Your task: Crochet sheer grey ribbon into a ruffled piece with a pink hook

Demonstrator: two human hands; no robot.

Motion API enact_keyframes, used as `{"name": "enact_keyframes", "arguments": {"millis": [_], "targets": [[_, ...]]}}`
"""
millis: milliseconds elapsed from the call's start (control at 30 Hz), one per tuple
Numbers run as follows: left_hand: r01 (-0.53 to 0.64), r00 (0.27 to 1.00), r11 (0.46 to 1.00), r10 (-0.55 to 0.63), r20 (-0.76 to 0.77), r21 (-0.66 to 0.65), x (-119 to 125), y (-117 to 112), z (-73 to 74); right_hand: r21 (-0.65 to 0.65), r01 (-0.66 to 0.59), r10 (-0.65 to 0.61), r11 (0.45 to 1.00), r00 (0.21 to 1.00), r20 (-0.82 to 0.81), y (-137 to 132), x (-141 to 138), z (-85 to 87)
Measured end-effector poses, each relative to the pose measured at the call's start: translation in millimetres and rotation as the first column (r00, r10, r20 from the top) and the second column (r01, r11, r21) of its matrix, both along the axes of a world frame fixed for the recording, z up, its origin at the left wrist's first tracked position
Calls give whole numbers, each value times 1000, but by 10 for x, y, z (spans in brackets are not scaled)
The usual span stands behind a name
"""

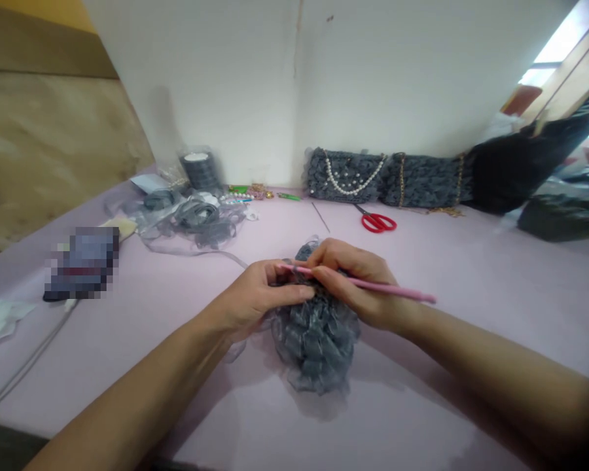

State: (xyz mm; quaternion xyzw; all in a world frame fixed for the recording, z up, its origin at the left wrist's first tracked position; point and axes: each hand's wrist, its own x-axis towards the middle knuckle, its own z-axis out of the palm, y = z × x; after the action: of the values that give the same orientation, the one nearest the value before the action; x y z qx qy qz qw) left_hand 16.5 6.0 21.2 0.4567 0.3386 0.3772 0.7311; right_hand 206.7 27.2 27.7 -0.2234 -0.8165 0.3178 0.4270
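Pink hook [397,290] getting gripped by right hand [366,265], left hand [255,294] pinching grey ruffles [317,343] alongside; slack could be letting ribbon [228,256] slip.

Red-handled scissors [379,224] near pearl-strung grey bag [344,171]; cable [33,359] at blurred dark device [84,265].

Behind the crochet work [318,343], scissors [379,223] lie right of the ribbon heap [196,214].
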Motion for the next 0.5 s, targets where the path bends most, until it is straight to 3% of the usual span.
{"name": "enact_keyframes", "arguments": {"millis": [67, 133, 267, 333, 400, 500], "targets": [[-47, 999, 999, 47, -5, 13, 54, -15, -12, 44, 93, -93, 995, 996, 5, 8, -30, -31], [-79, 997, 996, 79, -14, -28, 60, -11, 0, -23, 128, -127, 992, 990, 57, 40, -11, -13], [-44, 996, 997, 39, -85, -61, -3, 18, 41, -225, 43, -11, 973, 989, 145, 103, 69, 87], [-25, 985, 999, 30, -170, 31, -26, 27, 52, -248, 12, 32, 969, 985, 172, 100, 81, 119], [-5, 947, 975, 76, -312, 223, -31, 33, 61, -225, 14, 34, 974, 977, 209, 85, 78, 137], [110, 861, 868, 159, -482, 484, -18, 45, 82, -139, 6, 32, 990, 964, 264, 97, 104, 161]]}}
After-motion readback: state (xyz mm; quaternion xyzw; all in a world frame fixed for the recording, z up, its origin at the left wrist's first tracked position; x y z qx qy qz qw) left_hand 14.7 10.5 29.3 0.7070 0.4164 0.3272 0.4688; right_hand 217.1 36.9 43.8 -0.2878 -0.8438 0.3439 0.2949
